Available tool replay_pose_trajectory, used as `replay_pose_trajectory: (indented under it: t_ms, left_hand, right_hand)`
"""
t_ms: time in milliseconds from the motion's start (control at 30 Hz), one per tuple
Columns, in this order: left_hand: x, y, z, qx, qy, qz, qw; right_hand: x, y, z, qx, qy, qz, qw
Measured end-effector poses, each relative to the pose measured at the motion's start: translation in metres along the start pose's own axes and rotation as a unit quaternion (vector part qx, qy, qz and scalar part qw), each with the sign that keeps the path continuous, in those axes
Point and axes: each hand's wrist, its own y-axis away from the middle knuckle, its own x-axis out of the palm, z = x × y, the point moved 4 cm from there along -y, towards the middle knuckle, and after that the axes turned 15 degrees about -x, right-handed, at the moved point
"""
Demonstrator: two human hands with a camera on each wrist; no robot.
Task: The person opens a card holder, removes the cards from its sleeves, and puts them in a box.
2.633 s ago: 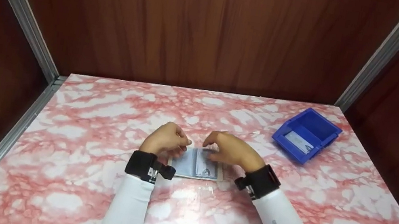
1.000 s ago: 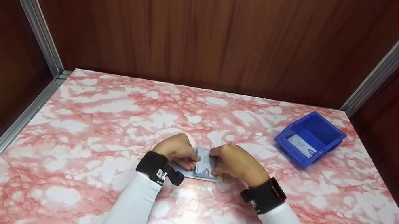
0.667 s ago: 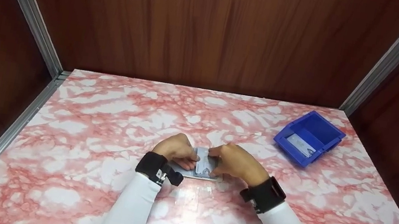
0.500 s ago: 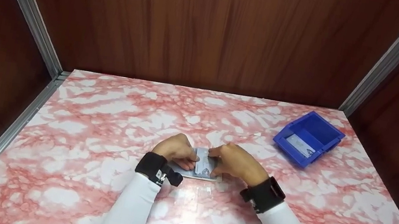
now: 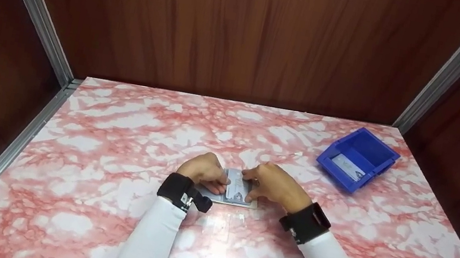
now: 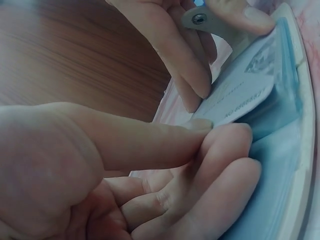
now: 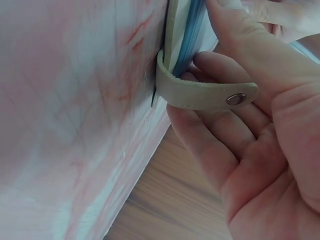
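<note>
An open card holder [image 5: 253,205] with a cream cover and bluish clear sleeves lies on the table in the head view. On its right side is a pale printed card [image 5: 237,188]. My left hand [image 5: 203,170] pinches the card's near edge between thumb and forefinger in the left wrist view, where the card [image 6: 250,82] shows a line of digits. My right hand [image 5: 276,187] grips the right side, thumb on the sleeve corner, fingers at the card's far edge. Beside its fingers, a cream strap [image 7: 195,95] with a metal snap sticks up.
A blue plastic bin [image 5: 338,174] stands at the table's back right, with a similar card [image 5: 348,166] inside. The red-and-white marbled table [image 5: 100,219] is bounded by brown wood-grain panels [image 5: 238,31] at the back and sides.
Earlier, both hands hovered over the open card holder, fingers apart. They have since come down onto it, the left pinching the card's edge. Over the last second the hands hardly move.
</note>
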Motion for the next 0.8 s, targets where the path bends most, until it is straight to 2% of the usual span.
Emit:
replay_pose_trajectory:
  t_ms: [467, 700, 800]
  left_hand:
    - [-0.0009, -0.0031, 0.0014, 0.002, 0.013, 0.016, 0.9998]
    - [-0.0024, -0.0026, 0.0026, 0.004, 0.020, 0.023, 0.9995]
    - [-0.0035, -0.0018, 0.0028, 0.002, 0.019, 0.025, 0.9995]
  right_hand:
    - [-0.0002, 0.0005, -0.0034, -0.008, -0.019, -0.006, 0.9998]
    - [-0.0003, 0.0032, -0.0087, 0.042, -0.012, 0.001, 0.9991]
    - [-0.0007, 0.0026, -0.0092, 0.051, -0.009, 0.003, 0.9986]
